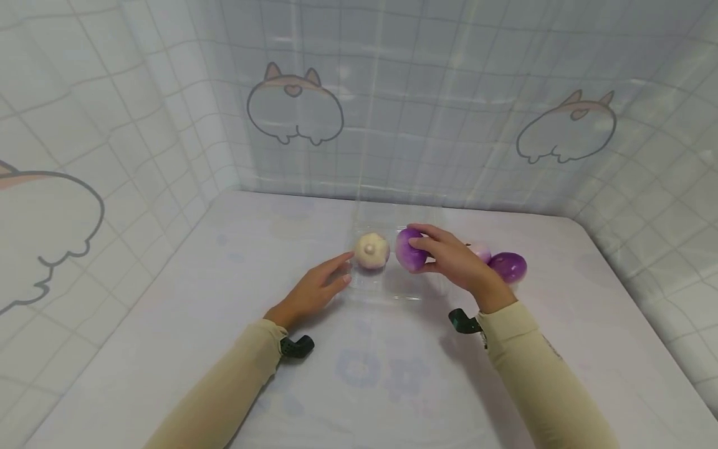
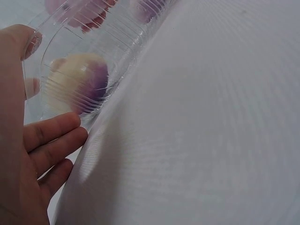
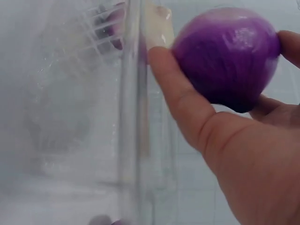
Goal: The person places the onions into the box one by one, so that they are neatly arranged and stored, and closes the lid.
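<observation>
A clear plastic container lies in front of me, its ribbed wall showing in the left wrist view. Inside its left part sits a cream-coloured bulb with a purple underside. My left hand is at the container's left side, fingers loosely extended, fingertips right at the wall. A shiny purple onion is in my right hand, gripped between thumb and fingers over the container's right part. From the right wrist, the onion appears beside and above the container's rim.
To the right of the container, partly behind my right hand, lie a pale pinkish bulb and a dark purple onion. A tile-patterned sheet rises behind the white tabletop and along both sides.
</observation>
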Available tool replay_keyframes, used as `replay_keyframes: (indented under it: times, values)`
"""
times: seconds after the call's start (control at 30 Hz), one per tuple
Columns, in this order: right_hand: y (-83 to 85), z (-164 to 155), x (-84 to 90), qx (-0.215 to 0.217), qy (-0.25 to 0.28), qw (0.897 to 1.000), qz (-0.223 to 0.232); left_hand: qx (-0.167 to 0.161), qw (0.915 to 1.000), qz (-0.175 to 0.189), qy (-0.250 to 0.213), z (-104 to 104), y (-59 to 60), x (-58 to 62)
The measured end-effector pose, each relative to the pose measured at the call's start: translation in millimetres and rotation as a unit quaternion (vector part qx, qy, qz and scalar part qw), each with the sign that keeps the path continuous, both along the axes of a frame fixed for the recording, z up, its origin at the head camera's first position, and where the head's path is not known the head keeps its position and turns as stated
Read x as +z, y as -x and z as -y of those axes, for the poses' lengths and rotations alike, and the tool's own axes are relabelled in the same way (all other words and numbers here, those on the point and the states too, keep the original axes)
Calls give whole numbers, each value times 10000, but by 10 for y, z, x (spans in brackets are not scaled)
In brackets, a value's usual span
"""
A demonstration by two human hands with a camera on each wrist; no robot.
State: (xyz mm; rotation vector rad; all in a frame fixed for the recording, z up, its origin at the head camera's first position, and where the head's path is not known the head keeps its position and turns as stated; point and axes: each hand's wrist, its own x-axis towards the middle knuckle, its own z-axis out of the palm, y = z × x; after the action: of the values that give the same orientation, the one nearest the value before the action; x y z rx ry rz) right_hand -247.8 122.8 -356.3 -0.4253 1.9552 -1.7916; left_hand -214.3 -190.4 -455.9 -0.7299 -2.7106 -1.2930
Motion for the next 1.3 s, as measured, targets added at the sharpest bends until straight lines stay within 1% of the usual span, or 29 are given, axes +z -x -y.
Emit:
replay_keyframes:
  times: [0.17, 0.4, 0.6, 0.83, 0.97, 1.13, 1.3]
  values:
    - [39, 101, 10, 122, -507, 9986, -52, 1, 10000, 11, -21, 1, -3, -1]
    - [85, 252, -18, 154, -1201, 9926, -130, 25, 10000, -13, -34, 4, -9, -14]
    - [69, 368, -29, 268, -1542, 9876, -148, 17, 10000, 11, -1, 1, -17, -15]
    - [38, 402, 35, 312, -1640, 9855, -286, 33, 10000, -23, 59, 1, -18, 5]
    - [43, 425, 22, 406, -1726, 9839, -200, 70, 9999, -14, 101, 2, -18, 15]
    - [33, 474, 0, 487, -2091, 9765, -197, 85, 9999, -4, 87, -2, -31, 27]
    - [29, 535, -27, 416, -2399, 9696, -224, 51, 10000, -21, 76, -1, -29, 22]
